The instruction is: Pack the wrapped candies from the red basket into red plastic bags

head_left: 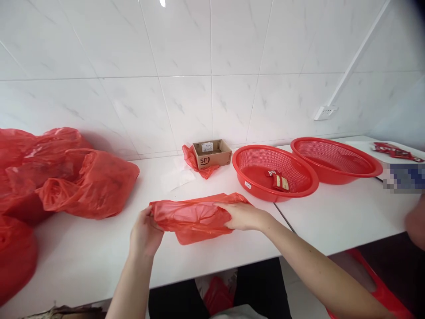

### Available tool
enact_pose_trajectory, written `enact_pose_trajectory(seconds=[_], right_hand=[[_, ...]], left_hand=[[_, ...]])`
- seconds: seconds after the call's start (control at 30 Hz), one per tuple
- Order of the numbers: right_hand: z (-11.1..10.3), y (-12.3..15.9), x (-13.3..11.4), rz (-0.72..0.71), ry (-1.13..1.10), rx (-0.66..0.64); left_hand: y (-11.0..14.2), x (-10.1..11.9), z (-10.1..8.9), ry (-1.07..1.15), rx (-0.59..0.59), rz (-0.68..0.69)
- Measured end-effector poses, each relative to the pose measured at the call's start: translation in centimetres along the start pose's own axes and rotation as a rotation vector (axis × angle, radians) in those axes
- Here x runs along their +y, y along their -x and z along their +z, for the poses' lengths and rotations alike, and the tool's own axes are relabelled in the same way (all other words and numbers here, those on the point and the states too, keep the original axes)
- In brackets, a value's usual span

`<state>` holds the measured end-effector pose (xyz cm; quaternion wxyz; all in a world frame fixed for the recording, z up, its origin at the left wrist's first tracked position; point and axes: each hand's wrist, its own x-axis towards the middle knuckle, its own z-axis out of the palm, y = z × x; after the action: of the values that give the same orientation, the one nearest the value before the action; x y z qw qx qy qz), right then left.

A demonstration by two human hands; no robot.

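Note:
A flat red plastic bag (194, 217) lies on the white table (86, 257) in front of me. My left hand (145, 235) is closed on the bag's left end, fingers curled round the film. My right hand (241, 215) is closed on its right end, thumb on top. The bag stretches between both hands and rests on the tabletop.
Several stuffed red plastic bags (66, 177) pile up at the left. A small cardboard box (211, 153) stands by the tiled wall. Two red mesh baskets (275, 173) (335, 160) sit to the right, the nearer holding small red packets (279, 178). Another person's arm (416, 221) shows at the right edge.

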<state>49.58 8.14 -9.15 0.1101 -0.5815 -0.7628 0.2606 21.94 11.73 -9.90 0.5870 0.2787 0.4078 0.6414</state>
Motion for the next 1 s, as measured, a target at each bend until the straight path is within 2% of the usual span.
enact_pose_trajectory(seconds=[0.07,0.13,0.2,0.27,0.3,0.33,0.4,0.5,0.57,0.67,0.77,0.83,0.87,0.93,1.0], right_hand=[[-0.7,0.3,-0.1,-0.012,0.018,0.020],[-0.7,0.3,-0.2,-0.006,0.056,0.068],[-0.2,0.1,-0.1,0.008,0.106,0.101],[0.5,0.0,-0.1,0.013,0.159,0.120],[0.8,0.0,-0.2,0.007,0.177,0.124],[1.1,0.1,-0.4,-0.003,0.192,0.121],[1.6,0.8,-1.1,-0.026,0.216,0.094],[1.4,2.5,-2.3,-0.083,0.229,0.050],[0.5,3.6,-2.4,-0.130,0.245,0.079],[-1.3,4.5,-0.5,-0.078,0.239,0.175],[-2.6,4.6,2.7,0.068,0.071,0.109],[-3.1,4.7,4.4,0.066,-0.059,0.086],[-3.4,4.7,5.0,0.048,-0.115,0.130],[-4.1,5.1,5.9,0.032,-0.165,0.343],[-5.1,5.6,6.6,0.112,-0.069,0.562]], left_hand=[[0.4,-0.8,-0.1,-0.089,0.039,0.043],[1.9,-1.5,0.7,-0.171,0.089,0.169],[4.0,-2.0,2.0,-0.392,0.111,0.467],[6.0,-2.8,3.3,-0.741,0.051,0.858],[6.6,-3.3,3.8,-0.925,0.006,1.008],[6.9,-4.0,4.2,-1.089,-0.033,1.091],[6.7,-5.6,4.4,-1.334,-0.077,1.046],[4.8,-7.7,3.2,-1.642,-0.066,0.778],[3.4,-8.2,1.6,-1.777,-0.080,0.628],[2.0,-7.4,-0.9,-1.853,-0.131,0.466],[1.4,-5.6,-2.7,-1.842,-0.228,0.383],[1.5,-4.6,-3.1,-1.775,-0.345,0.343],[1.7,-4.3,-3.0,-1.725,-0.394,0.334],[2.4,-3.9,-2.5,-1.611,-0.447,0.354],[3.1,-3.7,-1.9,-1.504,-0.441,0.393]])
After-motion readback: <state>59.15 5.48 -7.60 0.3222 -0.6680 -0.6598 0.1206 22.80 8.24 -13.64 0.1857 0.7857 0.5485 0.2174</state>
